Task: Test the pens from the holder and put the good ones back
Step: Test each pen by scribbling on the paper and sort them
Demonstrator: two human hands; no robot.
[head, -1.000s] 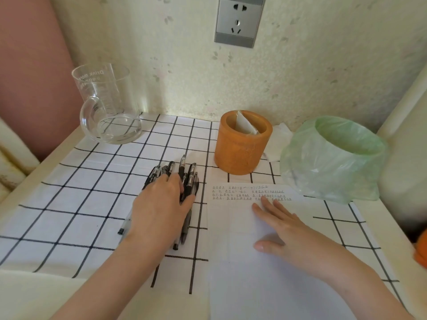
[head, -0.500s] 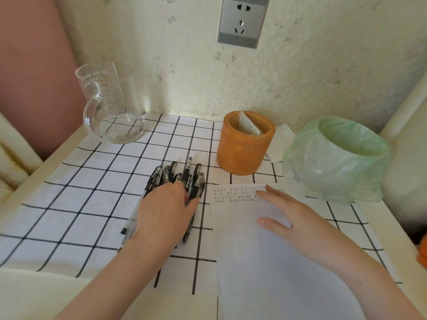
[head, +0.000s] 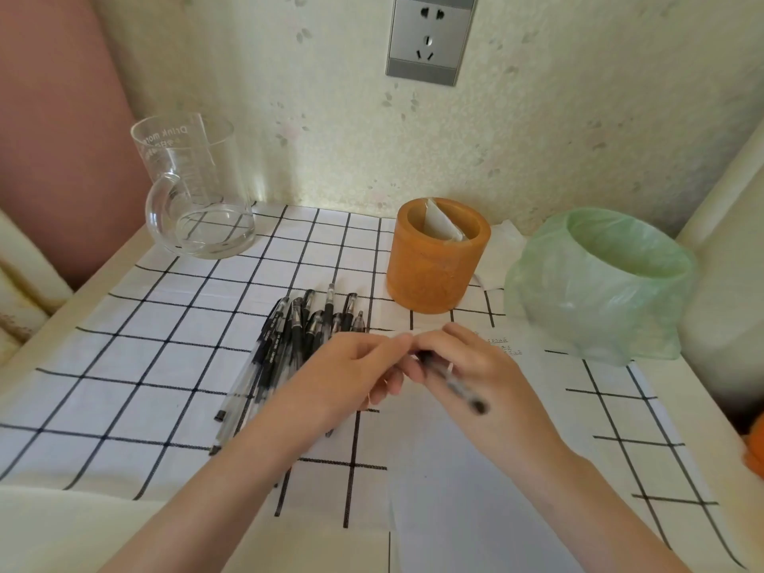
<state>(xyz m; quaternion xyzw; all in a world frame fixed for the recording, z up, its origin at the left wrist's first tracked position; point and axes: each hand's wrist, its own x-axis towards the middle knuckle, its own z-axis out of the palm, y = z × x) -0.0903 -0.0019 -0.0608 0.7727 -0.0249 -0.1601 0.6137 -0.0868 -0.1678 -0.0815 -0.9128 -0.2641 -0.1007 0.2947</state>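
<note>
Joined: left hand (head: 351, 376), right hand (head: 475, 366), both grips clamped on pen (head: 454, 384); holder (head: 430, 279) contains paper (head: 438, 221).

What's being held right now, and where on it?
A black pen: right hand grips near its far end, left hand pinches that end; the tail sticks out free.

A clear glass jug (head: 198, 208) with 1 handle stood at the back left of the black-and-white checked cloth (head: 124, 366). A bin lined with a green bag (head: 599, 291) sat at the right. A grey wall socket (head: 428, 39) was above.
</note>
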